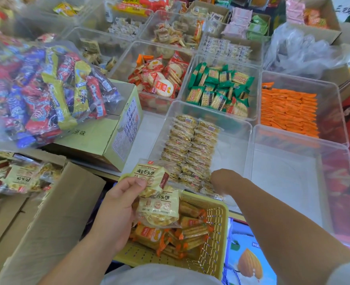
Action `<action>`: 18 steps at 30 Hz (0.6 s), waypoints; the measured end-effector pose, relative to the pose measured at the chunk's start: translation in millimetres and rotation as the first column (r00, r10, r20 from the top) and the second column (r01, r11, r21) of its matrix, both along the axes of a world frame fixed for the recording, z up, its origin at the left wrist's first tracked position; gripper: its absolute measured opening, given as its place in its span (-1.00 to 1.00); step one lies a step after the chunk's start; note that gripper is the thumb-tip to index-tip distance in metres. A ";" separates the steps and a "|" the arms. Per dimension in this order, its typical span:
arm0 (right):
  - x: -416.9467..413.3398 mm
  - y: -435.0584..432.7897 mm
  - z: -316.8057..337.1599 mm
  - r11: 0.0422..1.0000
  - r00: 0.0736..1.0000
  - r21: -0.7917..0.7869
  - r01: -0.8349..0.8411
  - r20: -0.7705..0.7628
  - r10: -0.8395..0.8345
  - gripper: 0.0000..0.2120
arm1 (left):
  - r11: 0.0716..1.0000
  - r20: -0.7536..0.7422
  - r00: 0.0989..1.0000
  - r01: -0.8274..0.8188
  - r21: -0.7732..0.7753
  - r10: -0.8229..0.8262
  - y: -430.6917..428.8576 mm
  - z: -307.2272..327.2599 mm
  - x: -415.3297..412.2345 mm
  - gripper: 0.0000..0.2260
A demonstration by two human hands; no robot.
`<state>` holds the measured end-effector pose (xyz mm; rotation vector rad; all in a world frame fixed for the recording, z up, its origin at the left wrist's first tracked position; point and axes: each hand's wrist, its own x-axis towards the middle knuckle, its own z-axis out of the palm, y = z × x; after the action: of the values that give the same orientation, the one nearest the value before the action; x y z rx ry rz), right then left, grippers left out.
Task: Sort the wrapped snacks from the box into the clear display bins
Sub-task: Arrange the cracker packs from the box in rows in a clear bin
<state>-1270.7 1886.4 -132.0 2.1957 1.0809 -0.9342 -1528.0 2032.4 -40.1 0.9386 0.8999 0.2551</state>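
Note:
My left hand (116,204) grips a small stack of cream-coloured wrapped biscuit packs (155,194) above a yellow plastic basket (217,254). My right hand (224,179) is bent down into the near clear bin (237,124), at the front end of two rows of wrapped golden snacks (190,149); its fingers are hidden behind the wrist. The open cardboard box (52,219) at the lower left holds more cream packs (19,177).
The basket holds orange-wrapped crackers (182,233). A clear bin (293,182) to the right holds nothing; further bins hold orange sticks (289,110), green packs (219,89) and red round crackers (161,79). A bag of mixed candy (46,93) lies on a green carton (116,130) at left.

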 end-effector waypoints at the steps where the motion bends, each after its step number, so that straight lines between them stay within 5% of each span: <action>1: -1.5 -0.9 -1.0 1.000 1.000 0.011 0.015 0.010 -0.015 -0.86 | 1.000 -0.001 1.000 0.003 0.003 -0.003 0.6 0.5 -0.6 -0.97; 5: -9.6 -1.4 13.4 0.993 0.990 0.082 0.085 0.110 -0.093 -0.81 | 1.000 -0.012 1.000 0.008 0.027 -0.007 4.2 -1.0 -2.4 -0.87; 8: -16.7 -4.9 34.5 0.935 0.975 0.337 0.110 0.147 -0.168 -0.84 | 1.000 0.020 1.000 -0.019 0.004 0.018 4.4 2.7 -0.7 -0.93; 12: -54.1 -23.7 66.7 0.556 0.965 0.791 0.256 -0.245 -0.096 -0.50 | 0.988 0.082 0.996 -0.029 -0.153 0.042 2.9 5.5 2.9 -0.89; 14: -73.7 -28.8 81.2 0.389 0.911 0.842 0.375 -0.412 0.013 -0.44 | 0.972 0.105 0.994 -0.018 -0.234 0.043 0.8 6.6 5.3 -0.90; 18: -94.9 -37.5 97.2 0.132 0.787 0.789 0.600 -0.611 0.082 -0.67 | 0.964 0.145 0.988 0.081 -0.254 -0.045 -6.7 10.1 10.2 -0.90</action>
<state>-1365.6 1848.9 -34.9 3.4555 2.0270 -1.2379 -1517.9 2025.7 -30.1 0.6964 0.7535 0.1413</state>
